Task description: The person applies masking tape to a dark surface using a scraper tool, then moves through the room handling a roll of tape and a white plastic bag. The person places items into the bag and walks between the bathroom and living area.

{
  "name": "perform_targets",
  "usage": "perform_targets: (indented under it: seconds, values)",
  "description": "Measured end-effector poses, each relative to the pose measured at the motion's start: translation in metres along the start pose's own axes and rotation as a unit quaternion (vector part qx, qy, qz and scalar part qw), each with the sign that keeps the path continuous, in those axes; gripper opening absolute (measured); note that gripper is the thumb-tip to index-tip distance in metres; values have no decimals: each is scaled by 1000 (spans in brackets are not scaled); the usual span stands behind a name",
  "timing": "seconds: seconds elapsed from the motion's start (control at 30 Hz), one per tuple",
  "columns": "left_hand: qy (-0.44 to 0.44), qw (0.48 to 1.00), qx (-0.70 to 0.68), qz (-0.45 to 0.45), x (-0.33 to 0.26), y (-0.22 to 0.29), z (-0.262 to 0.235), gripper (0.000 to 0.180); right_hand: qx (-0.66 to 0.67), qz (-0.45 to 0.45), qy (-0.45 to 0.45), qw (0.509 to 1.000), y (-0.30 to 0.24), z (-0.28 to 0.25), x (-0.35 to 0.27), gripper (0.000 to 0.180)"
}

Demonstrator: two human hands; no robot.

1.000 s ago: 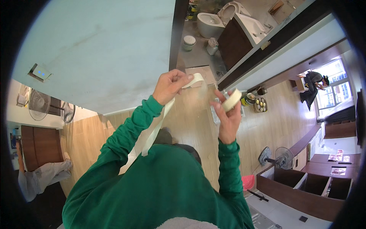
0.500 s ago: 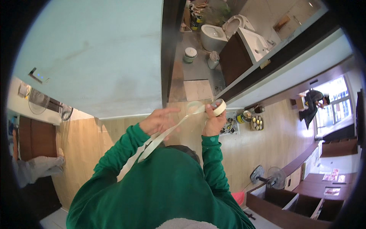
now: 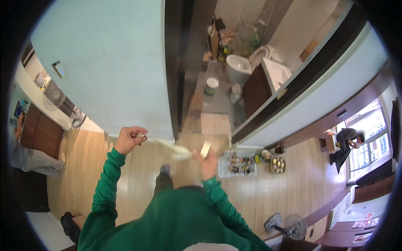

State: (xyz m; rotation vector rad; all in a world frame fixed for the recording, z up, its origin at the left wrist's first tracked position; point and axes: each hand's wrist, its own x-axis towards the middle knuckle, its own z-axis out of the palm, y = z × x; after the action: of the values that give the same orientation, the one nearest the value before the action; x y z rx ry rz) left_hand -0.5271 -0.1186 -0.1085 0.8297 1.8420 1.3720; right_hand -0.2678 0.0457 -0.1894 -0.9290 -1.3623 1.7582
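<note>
My right hand (image 3: 206, 166) is closed around a roll of pale yellow masking tape (image 3: 205, 149), in front of my body. A strip of tape (image 3: 165, 145) runs from the roll to the left, smeared by motion near the roll. Its free end is pinched between the thumb and fingers of my left hand (image 3: 128, 140), which is held up in front of the pale blue wall (image 3: 109, 83). Both hands are in the air above the wooden floor (image 3: 142, 171).
A dark door frame (image 3: 180, 75) opens onto a bathroom with a toilet (image 3: 238, 67) and a lidded bucket (image 3: 211, 85). On the floor to the right lie a tray of tools (image 3: 236, 164) and a basket of cans (image 3: 277, 165). A fan (image 3: 293, 227) and another person (image 3: 346, 142) are farther right.
My left hand had its fingers spread beside the strip; now it pinches the strip's end, farther left. My right hand has moved left and lower with the roll. The whole view has shifted.
</note>
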Motion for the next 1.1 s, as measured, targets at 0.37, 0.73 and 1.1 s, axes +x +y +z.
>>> perform_targets:
  seconds: [0.37, 0.73, 1.1]
  values:
    - [25, 997, -66, 40, -9, -11, 140, 17, 255, 55, -101, 960, -61, -28, -24, 31]
    - [-64, 944, 166, 278, -68, 60, 147, 17, 21, -99, -5, 995, -66, -40, -20, 33]
    - [2, 989, -148, 29, -46, 71, 183, 20, 211, -125, -86, 966, -95, -27, -43, 45]
